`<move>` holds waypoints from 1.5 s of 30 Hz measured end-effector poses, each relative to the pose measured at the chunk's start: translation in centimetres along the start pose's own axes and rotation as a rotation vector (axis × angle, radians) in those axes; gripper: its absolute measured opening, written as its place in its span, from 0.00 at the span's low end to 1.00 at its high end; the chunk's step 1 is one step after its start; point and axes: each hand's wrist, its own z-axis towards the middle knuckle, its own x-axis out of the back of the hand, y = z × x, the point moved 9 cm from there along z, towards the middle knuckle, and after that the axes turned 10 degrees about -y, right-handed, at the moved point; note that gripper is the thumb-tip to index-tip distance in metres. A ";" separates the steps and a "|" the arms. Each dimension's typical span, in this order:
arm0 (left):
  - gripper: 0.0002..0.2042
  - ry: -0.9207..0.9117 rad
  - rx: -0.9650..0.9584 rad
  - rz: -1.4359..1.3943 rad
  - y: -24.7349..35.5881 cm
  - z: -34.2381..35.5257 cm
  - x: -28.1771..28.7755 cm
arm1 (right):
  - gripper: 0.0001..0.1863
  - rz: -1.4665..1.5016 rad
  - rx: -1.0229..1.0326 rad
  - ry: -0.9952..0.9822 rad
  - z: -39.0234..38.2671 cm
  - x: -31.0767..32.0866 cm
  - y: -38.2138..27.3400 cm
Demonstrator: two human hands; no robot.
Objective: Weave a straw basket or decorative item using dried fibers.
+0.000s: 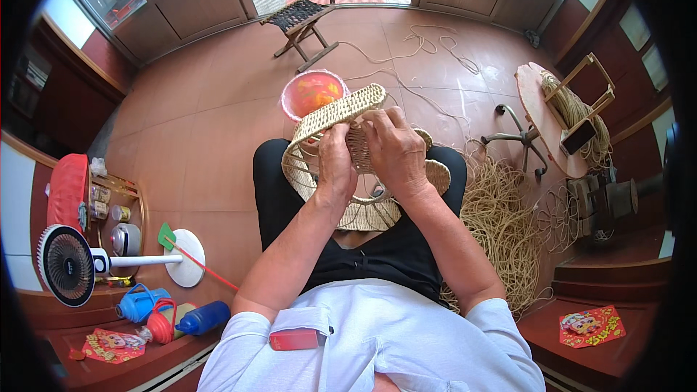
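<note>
The tiled floor (203, 123) carries everything, and on it at the person's right lies a large loose heap of pale straw cord (504, 229), spreading beside the lap. A white standing fan (69, 265) lies tipped over near the floor's left edge. On the lap, against the black trousers, rests the half-woven straw basket (348, 167), tilted up with its rim toward the far side, just in front of a pink basin (312, 92). The left hand (335, 160) pinches the weave, fingers closed on it; the right hand (394, 149) grips the same basket beside it, the two hands touching
</note>
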 end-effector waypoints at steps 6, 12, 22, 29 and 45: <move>0.13 0.010 -0.035 -0.043 -0.2 -0.1 0.4 | 0.06 -0.072 0.014 -0.063 -0.4 -0.3 0.2; 0.10 0.020 -0.052 -0.035 0.3 -0.4 0.5 | 0.05 -0.134 0.080 -0.100 -0.7 -1.2 -0.9; 0.08 -0.072 -0.187 0.126 1.2 -1.7 -0.4 | 0.09 0.192 -0.103 -0.120 -2.4 -1.8 0.7; 0.09 0.037 -0.183 0.215 0.9 -1.8 0.0 | 0.11 0.278 -0.143 -0.170 -2.1 -1.7 2.0; 0.12 0.134 -0.361 0.784 3.2 -5.0 -1.5 | 0.14 0.661 -0.317 -0.323 -3.4 -2.0 2.8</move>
